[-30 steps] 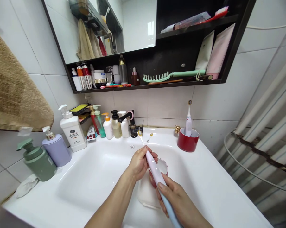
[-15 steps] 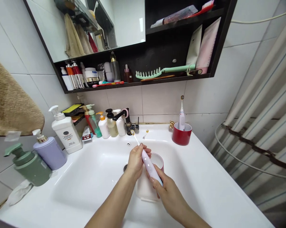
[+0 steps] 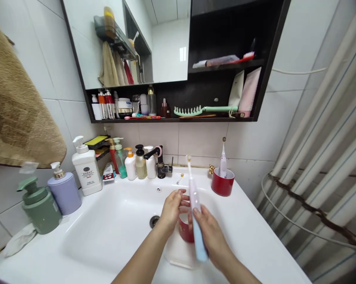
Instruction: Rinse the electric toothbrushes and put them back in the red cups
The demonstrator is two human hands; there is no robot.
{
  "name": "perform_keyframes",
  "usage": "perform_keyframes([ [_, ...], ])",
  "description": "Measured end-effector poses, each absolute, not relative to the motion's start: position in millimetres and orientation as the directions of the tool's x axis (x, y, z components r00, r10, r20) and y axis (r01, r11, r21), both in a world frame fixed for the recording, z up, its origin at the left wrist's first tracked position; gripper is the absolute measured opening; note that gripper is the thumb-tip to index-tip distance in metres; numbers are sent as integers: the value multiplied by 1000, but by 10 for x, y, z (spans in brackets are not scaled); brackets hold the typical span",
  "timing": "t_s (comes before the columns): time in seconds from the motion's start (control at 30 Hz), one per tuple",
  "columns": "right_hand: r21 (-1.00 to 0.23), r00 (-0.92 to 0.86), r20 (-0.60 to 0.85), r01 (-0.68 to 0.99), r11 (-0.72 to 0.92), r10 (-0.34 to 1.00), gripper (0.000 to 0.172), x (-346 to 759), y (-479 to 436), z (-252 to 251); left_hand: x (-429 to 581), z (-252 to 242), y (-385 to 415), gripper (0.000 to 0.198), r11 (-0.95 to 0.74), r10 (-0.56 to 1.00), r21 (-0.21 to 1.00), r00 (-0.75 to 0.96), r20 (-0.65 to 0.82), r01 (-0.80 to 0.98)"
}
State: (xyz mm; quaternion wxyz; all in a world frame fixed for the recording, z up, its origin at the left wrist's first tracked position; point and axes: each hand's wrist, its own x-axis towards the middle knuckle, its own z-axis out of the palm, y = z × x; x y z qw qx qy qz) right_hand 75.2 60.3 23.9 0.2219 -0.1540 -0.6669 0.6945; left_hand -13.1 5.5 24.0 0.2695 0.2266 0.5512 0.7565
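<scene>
My right hand (image 3: pixel 211 232) grips an electric toothbrush (image 3: pixel 194 205), pink above and blue toward its base, held nearly upright over the sink (image 3: pixel 107 228) and slightly blurred. Just left of the brush, my left hand (image 3: pixel 173 209) holds nothing; its fingers are curled loosely and apart. Below and behind the hands, a red cup (image 3: pixel 186 230) stands in the basin, partly hidden. A whitish translucent tray or box (image 3: pixel 179 256) lies under it. On the back ledge is a loose brush head (image 3: pixel 180 177).
A second electric toothbrush (image 3: pixel 223 161) stands in a red cup (image 3: pixel 222 183) on the right ledge. The black faucet (image 3: pixel 160 161) rises at the back. Several pump bottles (image 3: pixel 87 169) line the left side. Above hangs a dark shelf cabinet (image 3: pixel 154 121) with a mirror (image 3: pixel 168 47).
My left hand has let go of the toothbrush's upper part. My right hand has turned the brush more upright and moved it slightly right. The camera view has tilted up.
</scene>
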Motion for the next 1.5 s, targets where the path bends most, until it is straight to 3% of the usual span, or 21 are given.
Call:
perform_keyframes([
  [0.1, -957, -727, 279, -158, 242, 627, 25, 526, 851, 347, -133, 91, 15, 20, -43, 575, 976, -793, 201, 216],
  [0.17, -948, -716, 292, -131, 289, 634, 27, 376, 999, 321, -121, -40, -32, 18, 132, 599, 874, -740, 305, 467],
  [0.33, -890, -730, 288, 34, 454, 620, 23, 249, 1119, -3, -67, -273, -103, 27, 371, 741, 595, -614, 273, 713],
  [0.53, -755, -767, 300, 173, 633, 567, 29, 312, 1146, -138, -120, -257, 15, 23, 396, 788, 524, -572, 227, 754],
  [0.8, -599, -780, 267, 325, 732, 565, 26, -15, 1545, 301, -377, 130, 501, 21, 307, 775, 442, -491, 398, 843],
  [0.97, -544, -749, 226, 433, 719, 622, 24, -342, 1873, 551, -590, 316, 859, 20, 293, 735, 480, -516, 441, 827],
  [1.17, -518, -724, 177, 508, 688, 667, 25, -568, 2141, 557, -770, 289, 1139, 19, 281, 697, 589, -583, 417, 758],
  [1.5, -611, -653, 250, 466, 640, 714, 25, -563, 2162, 493, -850, 218, 1174, 31, 271, 717, 608, -578, 389, 746],
])
